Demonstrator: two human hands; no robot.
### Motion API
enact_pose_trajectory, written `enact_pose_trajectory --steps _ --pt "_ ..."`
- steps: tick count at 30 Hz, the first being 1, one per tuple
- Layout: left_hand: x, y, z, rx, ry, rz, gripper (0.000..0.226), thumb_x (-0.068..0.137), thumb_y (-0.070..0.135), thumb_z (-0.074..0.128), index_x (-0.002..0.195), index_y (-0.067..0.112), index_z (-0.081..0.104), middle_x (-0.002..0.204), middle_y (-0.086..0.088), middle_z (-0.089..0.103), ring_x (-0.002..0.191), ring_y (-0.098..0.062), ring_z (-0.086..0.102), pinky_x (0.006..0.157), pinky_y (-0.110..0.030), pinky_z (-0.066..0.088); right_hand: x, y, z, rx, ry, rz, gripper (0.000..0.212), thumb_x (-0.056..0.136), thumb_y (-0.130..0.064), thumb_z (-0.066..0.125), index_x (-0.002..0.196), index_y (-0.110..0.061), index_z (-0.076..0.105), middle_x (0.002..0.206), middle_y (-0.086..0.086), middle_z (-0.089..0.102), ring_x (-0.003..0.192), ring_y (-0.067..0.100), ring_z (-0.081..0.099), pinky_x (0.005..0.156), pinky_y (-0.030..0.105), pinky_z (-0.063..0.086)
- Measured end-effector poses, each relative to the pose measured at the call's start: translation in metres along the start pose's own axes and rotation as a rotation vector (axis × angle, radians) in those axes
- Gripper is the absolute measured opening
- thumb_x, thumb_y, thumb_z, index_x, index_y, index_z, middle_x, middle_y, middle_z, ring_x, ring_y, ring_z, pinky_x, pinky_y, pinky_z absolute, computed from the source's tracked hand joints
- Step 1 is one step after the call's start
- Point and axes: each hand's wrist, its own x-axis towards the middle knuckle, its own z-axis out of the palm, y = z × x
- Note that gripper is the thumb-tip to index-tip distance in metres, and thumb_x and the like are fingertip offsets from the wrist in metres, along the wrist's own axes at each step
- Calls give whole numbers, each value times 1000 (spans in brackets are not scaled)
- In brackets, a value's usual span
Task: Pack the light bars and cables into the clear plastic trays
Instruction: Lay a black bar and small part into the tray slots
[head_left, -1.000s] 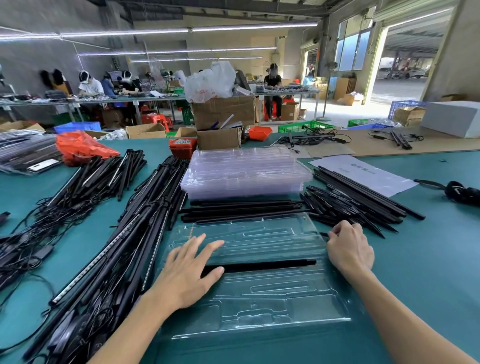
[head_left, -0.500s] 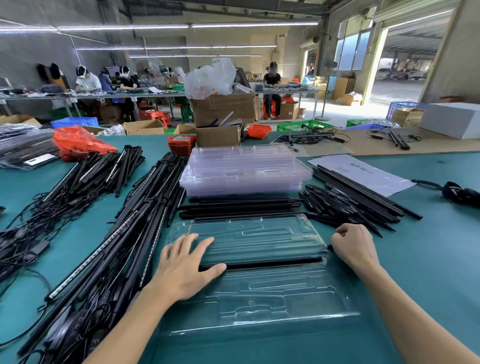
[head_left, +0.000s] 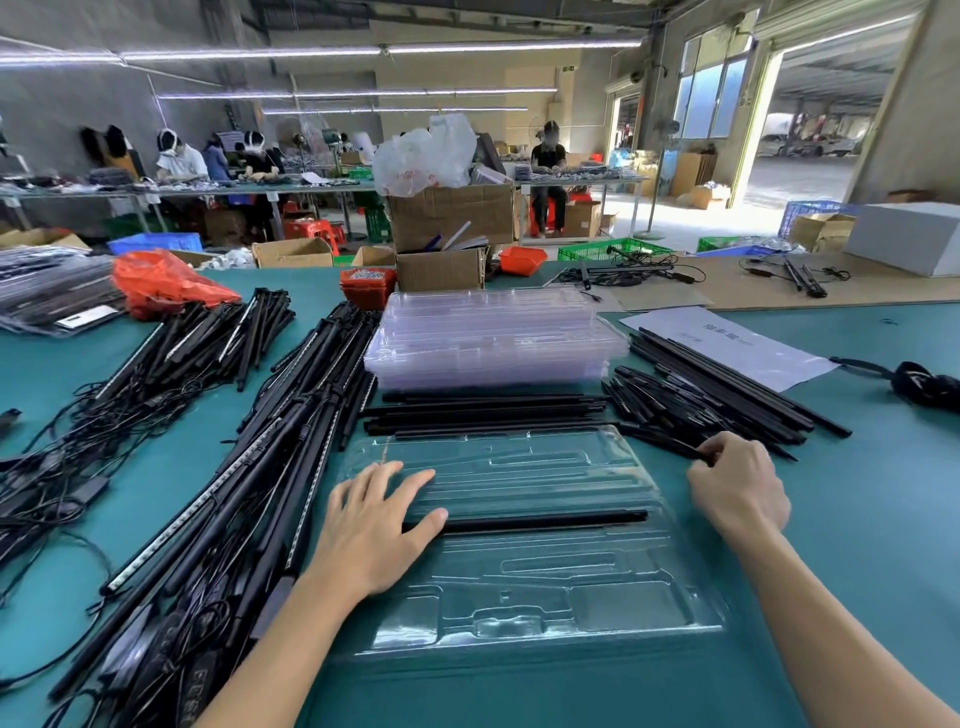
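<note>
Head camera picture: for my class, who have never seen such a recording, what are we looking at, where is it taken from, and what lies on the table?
No machine here: a person wears a camera on the head, looking down at their own hands. On the green table lies a clear plastic tray with one black light bar in it. The left hand rests flat on the tray. The right hand has its fingers curled round a thin black bar from the pile beside it. Behind stand stacked empty trays.
</note>
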Motion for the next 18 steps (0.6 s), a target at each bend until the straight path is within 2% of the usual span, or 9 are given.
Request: enact_pose_trajectory --steps 3,4,6,9,11,14,16,18 --pt "0 0 -1 16 9 4 62 96 70 20 153 48 18 164 7 13 152 -14 3 121 -44 3 -6 -5 -5 267 11 -114 14 91 -18 69 104 -17 72 99 7 69 87 26 61 76 32 47" --pt "0 1 -1 18 10 4 61 96 70 20 154 48 17 164 8 13 152 -14 3 121 -43 2 -11 -9 -9 416 -45 -174 11 89 -15 72 100 -12 74 85 4 71 80 20 64 70 26 48" --pt "-1 1 -1 18 7 2 62 96 70 19 154 49 16 164 8 12 152 -13 1 121 -43 1 -26 -18 -21 639 -275 -308 7 83 -9 79 90 -11 78 65 -3 68 61 4 59 56 12 43" --pt "-1 1 0 11 3 0 62 96 70 20 154 49 16 165 8 11 152 -13 0 121 -43 1 -49 -24 -29 570 -694 -501 7 78 -10 83 80 -16 81 69 1 68 61 2 54 59 13 39" --pt "-1 0 -1 7 8 3 61 96 70 21 154 49 17 165 8 13 152 -13 2 121 -43 2 -62 -24 -28 459 -865 -578 7 78 -9 84 83 -14 81 76 7 69 66 6 55 63 19 40" --pt "-1 0 -1 2 17 5 61 96 70 23 154 49 19 164 8 15 152 -13 5 122 -43 3 -78 -23 -23 297 -961 -650 12 76 -14 85 86 -19 80 75 8 65 65 6 52 64 22 41" --pt "-1 0 -1 -12 21 6 61 96 70 24 153 49 20 164 8 16 152 -13 5 122 -43 4 -84 -21 -21 260 -962 -672 14 74 -17 83 85 -25 79 82 12 67 66 5 51 64 23 43" --pt "-1 0 -2 -24 25 6 61 96 70 25 153 49 21 163 9 16 152 -13 6 122 -43 4 -87 -20 -20 257 -944 -682 15 73 -17 82 83 -28 78 86 9 66 66 3 52 64 21 45"
